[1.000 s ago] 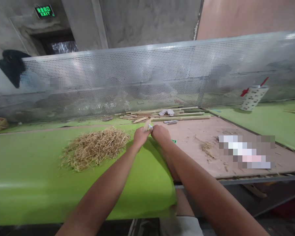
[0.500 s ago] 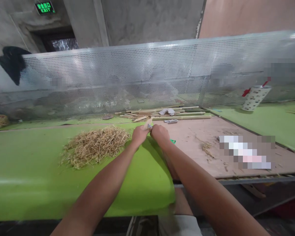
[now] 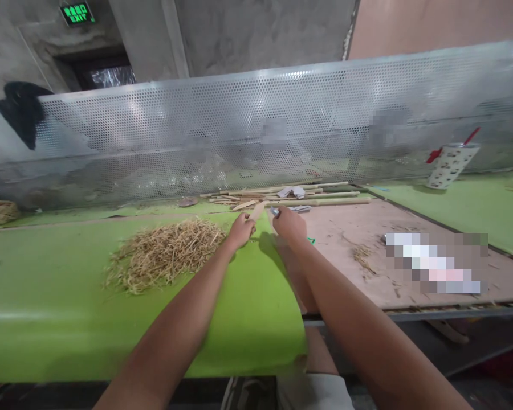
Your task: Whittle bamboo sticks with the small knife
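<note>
Perforated metal screen runs the whole width at the back of the bench, curving over the far side; blurred shapes behind it. Green mat covers the near left of the bench w/ a bare board panel to the right of it, and another green surface further right. Heap of dry straw-like cuttings sits on the mat, just left of the left hand. Row of long bamboo/wood sticks lies along the back edge, near the screen, just beyond both hands. White patterned cup w/ red straw stands far right. Small tuft of cuttings on the board, well apart from the hands.

Left hand is closed round a thin wood stick, which pokes up and away from the fist, tilted right. Right hand is just beside it, apart from the stick, fingers curled shut on a small metal blade — only its tip shows past the fingers. Small green bit on the board by the right wrist; can't tell what it is
</note>
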{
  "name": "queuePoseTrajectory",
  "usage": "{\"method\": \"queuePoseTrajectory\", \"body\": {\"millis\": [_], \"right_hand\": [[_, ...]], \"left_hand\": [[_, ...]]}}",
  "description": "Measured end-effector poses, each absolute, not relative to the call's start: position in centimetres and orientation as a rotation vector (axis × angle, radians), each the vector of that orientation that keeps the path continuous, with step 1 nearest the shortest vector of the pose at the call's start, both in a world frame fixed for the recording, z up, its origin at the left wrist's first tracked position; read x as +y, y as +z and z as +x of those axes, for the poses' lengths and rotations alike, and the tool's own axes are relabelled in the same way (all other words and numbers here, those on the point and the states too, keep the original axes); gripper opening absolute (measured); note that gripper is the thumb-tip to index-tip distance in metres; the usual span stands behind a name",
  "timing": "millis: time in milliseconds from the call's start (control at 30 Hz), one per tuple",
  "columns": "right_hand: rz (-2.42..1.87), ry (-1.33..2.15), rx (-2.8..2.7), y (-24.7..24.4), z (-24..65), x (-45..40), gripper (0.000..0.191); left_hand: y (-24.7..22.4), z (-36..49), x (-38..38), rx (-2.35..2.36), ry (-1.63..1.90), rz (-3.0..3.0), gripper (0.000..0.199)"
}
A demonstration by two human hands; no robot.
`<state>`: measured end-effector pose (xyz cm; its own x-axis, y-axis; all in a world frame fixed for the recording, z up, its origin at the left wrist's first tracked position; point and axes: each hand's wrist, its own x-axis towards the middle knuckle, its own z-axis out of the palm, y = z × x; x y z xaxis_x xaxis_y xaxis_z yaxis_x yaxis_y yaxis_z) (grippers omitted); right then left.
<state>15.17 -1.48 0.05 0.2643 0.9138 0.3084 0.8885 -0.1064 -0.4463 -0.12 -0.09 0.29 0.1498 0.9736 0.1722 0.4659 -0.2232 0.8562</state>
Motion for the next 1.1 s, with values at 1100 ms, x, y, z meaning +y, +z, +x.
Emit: {"method": "queuePoseTrajectory", "body": {"millis": [1100], "right_hand": [[-1.673,0.159,-1.965,-0.9,15.3,-1.0,0.074]], "left_hand": [[-1.2,0.0,1.6,1.224,0.958,1.644,0.011]]}}
